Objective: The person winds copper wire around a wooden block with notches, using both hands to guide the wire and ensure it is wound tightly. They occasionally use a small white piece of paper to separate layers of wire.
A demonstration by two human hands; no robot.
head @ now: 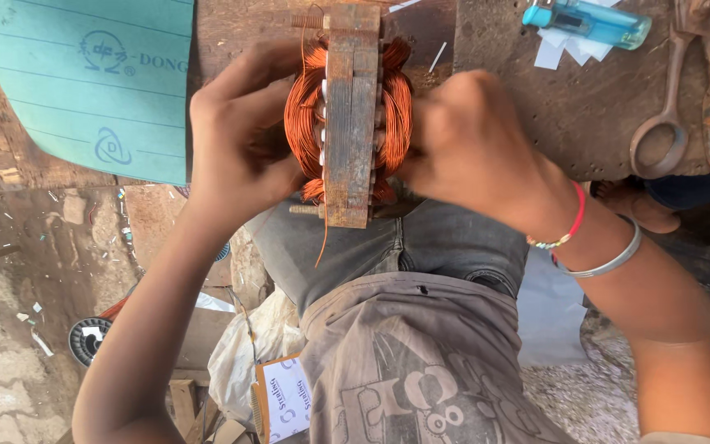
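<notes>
Copper-wound stator (pixel 349 115) clamped between left hand (pixel 236 131) and right hand (pixel 462 144); fingertips hidden behind windings.

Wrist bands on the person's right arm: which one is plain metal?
The silvery bangle, the one farther up the forearm. The other band, nearer the right hand, is red cord with small beads.

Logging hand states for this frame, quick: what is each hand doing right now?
Left hand: fingers closed on the motor stator, at its copper winding.
Right hand: fingers closed on the stator's other side.
</notes>
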